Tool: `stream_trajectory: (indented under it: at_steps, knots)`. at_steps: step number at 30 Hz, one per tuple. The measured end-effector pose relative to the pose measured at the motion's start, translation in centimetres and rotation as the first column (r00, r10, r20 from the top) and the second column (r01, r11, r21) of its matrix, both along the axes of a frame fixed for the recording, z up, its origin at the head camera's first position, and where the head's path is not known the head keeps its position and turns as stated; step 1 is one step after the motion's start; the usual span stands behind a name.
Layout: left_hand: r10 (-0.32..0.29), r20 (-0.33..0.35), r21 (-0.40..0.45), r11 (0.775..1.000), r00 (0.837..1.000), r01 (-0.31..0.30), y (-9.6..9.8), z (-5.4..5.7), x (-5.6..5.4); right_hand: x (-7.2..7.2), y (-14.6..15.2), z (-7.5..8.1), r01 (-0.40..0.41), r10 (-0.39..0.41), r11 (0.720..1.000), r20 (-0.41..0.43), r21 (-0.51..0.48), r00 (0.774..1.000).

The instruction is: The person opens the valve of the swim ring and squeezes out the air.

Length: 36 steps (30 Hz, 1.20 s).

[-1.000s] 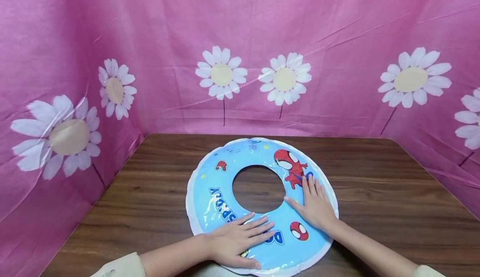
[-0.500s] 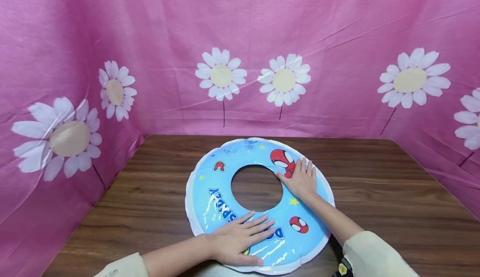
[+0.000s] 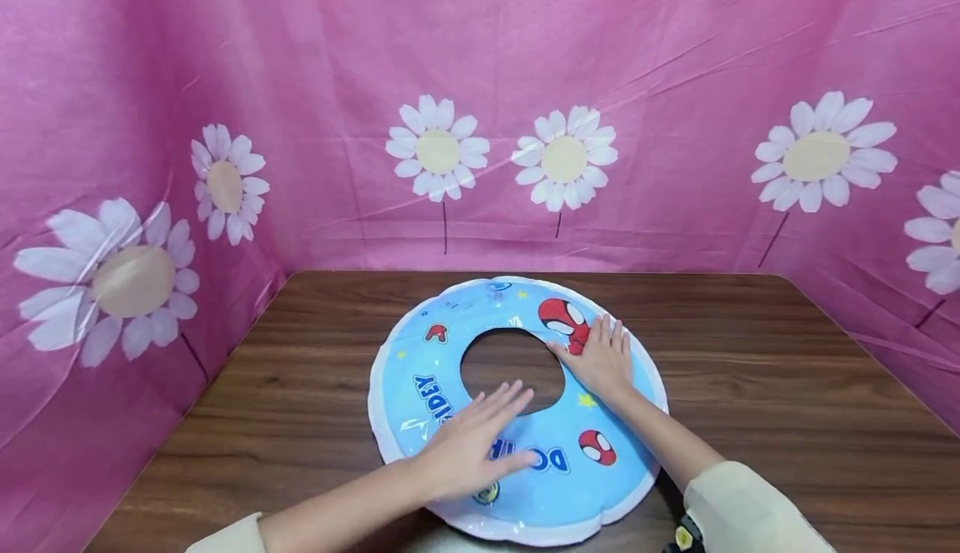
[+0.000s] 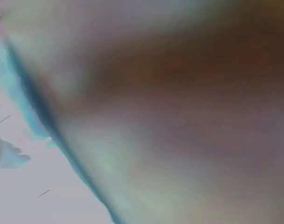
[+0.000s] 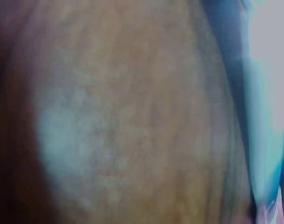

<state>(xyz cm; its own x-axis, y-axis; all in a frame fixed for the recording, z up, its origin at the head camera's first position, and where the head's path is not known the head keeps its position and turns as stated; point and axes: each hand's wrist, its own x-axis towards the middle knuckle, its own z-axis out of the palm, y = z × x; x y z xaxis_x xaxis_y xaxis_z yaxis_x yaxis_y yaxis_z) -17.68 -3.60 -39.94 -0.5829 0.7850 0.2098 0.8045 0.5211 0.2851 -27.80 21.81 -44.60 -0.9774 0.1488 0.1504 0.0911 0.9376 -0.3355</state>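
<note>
A blue inflatable swim ring (image 3: 420,445) with a white rim, lettering and red masked cartoon figures lies flat on the wooden table. Over its near left part is my left hand (image 3: 468,449), fingers straight and pointing toward the hole; whether it touches the ring I cannot tell. My right hand (image 3: 602,361) rests with spread fingers on the ring's right side, partly covering a red cartoon figure (image 3: 562,320). Both wrist views are mostly blurred; a strip of the swim ring (image 5: 263,154) shows at the right of the right wrist view.
The brown wooden table (image 3: 787,386) extends to both sides of the ring. A pink curtain (image 3: 480,37) with white daisies hangs behind and along the sides. A black strap-like object (image 3: 686,534) shows by the right sleeve.
My right hand has slid forward and left along the ring, then stayed. My left hand has shifted forward, its fingertips now reaching over the hole. The ring has moved slightly left.
</note>
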Motion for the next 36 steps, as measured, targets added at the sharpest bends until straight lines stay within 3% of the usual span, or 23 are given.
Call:
stream_trajectory:
  at_steps: [1,3,5,6,8,10,13,16,20,23,25,26,30,32,33,36]
  knots:
    - [0.039,0.051,0.019,0.999,0.998,-0.04,0.3,0.4,-0.1,0.0,0.0,0.0,-0.001,0.001,1.0,-0.002,0.002,1.0]
    - [0.087,0.062,0.007,0.996,0.994,-0.088,1.0,0.4,-0.7,0.0,-0.1,-0.1,0.001,-0.001,1.0,-0.006,0.0,1.0]
    - [0.109,-0.051,-0.059,0.992,0.993,-0.112,1.6,-0.4,-1.5,0.0,-0.2,-0.1,0.005,-0.005,1.0,-0.009,-0.005,1.0]
    - [0.121,-0.127,-0.092,0.987,0.985,-0.133,1.7,-1.0,-1.9,-0.1,-0.2,-0.1,0.005,-0.005,1.0,-0.006,-0.005,1.0]
    - [0.164,-0.244,-0.123,0.972,0.956,-0.198,1.7,-2.4,-2.7,-0.2,-0.3,-0.1,0.001,-0.001,1.0,0.002,-0.013,1.0]
    - [0.236,-0.284,-0.101,0.957,0.929,-0.274,1.4,-3.6,-3.4,-0.2,-0.4,-0.1,-0.002,0.002,1.0,0.011,-0.017,1.0]
    - [0.377,-0.229,0.022,0.924,0.898,-0.382,0.8,-4.7,-4.3,-0.3,-0.4,0.0,0.003,-0.003,1.0,0.02,-0.017,1.0]
    - [0.491,-0.2,0.127,0.871,0.848,-0.474,-0.2,-4.9,-5.6,-0.3,-0.2,0.0,0.012,-0.012,1.0,0.018,-0.018,1.0]
    - [0.625,-0.183,0.126,0.78,0.759,-0.613,-2.3,-4.9,-7.6,-0.2,0.0,0.0,0.008,-0.008,1.0,0.016,-0.021,1.0]
    - [0.675,-0.143,0.097,0.738,0.724,-0.668,-3.5,-5.0,-9.0,-0.1,0.1,0.0,0.004,-0.004,1.0,0.015,-0.019,1.0]
    - [0.681,-0.144,0.095,0.732,0.718,-0.675,-4.1,-5.1,-9.8,-0.1,0.1,-0.1,0.001,-0.001,1.0,0.008,-0.02,1.0]
    - [0.674,-0.158,0.106,0.738,0.722,-0.666,-4.5,-5.9,-10.8,-0.1,0.1,-0.1,-0.001,0.001,1.0,0.004,-0.021,1.0]
    - [0.648,-0.136,0.087,0.761,0.749,-0.642,-5.2,-5.8,-11.9,0.0,0.0,-0.2,-0.007,0.007,1.0,0.003,-0.024,1.0]
    - [0.634,-0.093,0.052,0.773,0.768,-0.632,-5.4,-5.8,-12.3,0.0,0.0,-0.3,-0.004,0.005,1.0,0.012,-0.024,1.0]
    - [0.632,-0.054,0.027,0.775,0.773,-0.632,-5.3,-4.9,-11.9,0.0,0.0,-0.3,-0.001,0.002,1.0,0.016,-0.022,1.0]
    - [0.626,0.005,-0.026,0.779,0.78,-0.626,-5.3,-4.8,-12.2,-0.1,0.0,-0.2,0.0,0.0,1.0,0.02,-0.026,1.0]
